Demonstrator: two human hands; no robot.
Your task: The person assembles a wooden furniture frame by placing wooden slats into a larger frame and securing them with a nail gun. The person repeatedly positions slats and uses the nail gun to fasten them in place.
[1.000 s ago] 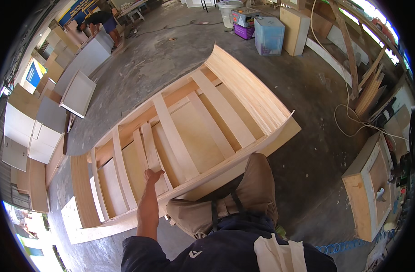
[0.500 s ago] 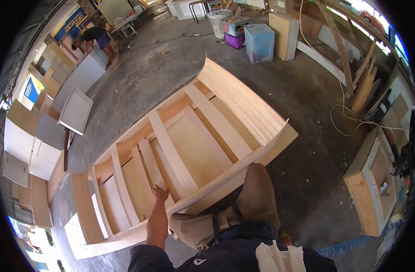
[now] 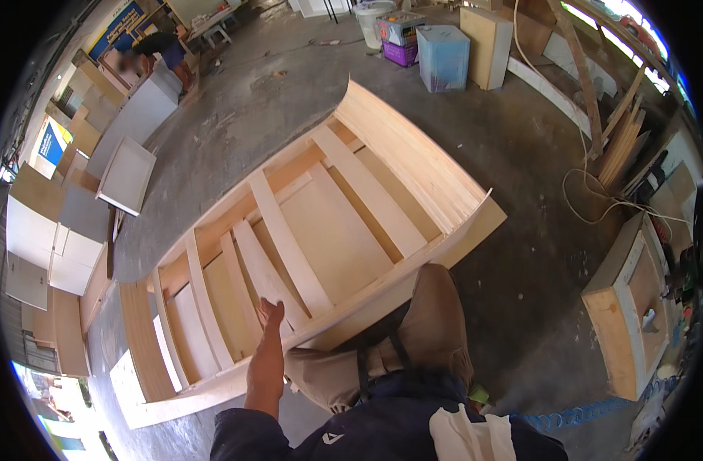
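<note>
A large wooden frame (image 3: pixel 257 358) with several crosswise slats lies in front of me on the floor. My left hand (image 3: pixel 270 313) reaches over its near side rail, fingers closed at the edge of a pale wooden slat (image 3: pixel 259 260) in the left half. The slat sits at a slight slant between its neighbours. A narrower slat (image 3: pixel 240 269) runs just to its left, and a wide fixed slat (image 3: pixel 290 250) to its right. Thin panels (image 3: pixel 328 219) show below the slats. My right hand is out of view.
A curved end board (image 3: pixel 409 154) closes the frame's far right end. Boxes (image 3: pixel 443 60) and a white bucket (image 3: pixel 373 27) stand beyond it. At right are a wooden drawer-like box (image 3: pixel 609 307) and a loose cable (image 3: pixel 589 192). Another person (image 3: pixel 163 50) bends over a cabinet, far left.
The slat at my left hand has turned and shifted slightly, showing more of its broad face. My hand stays near the same spot; the view has tipped slightly.
</note>
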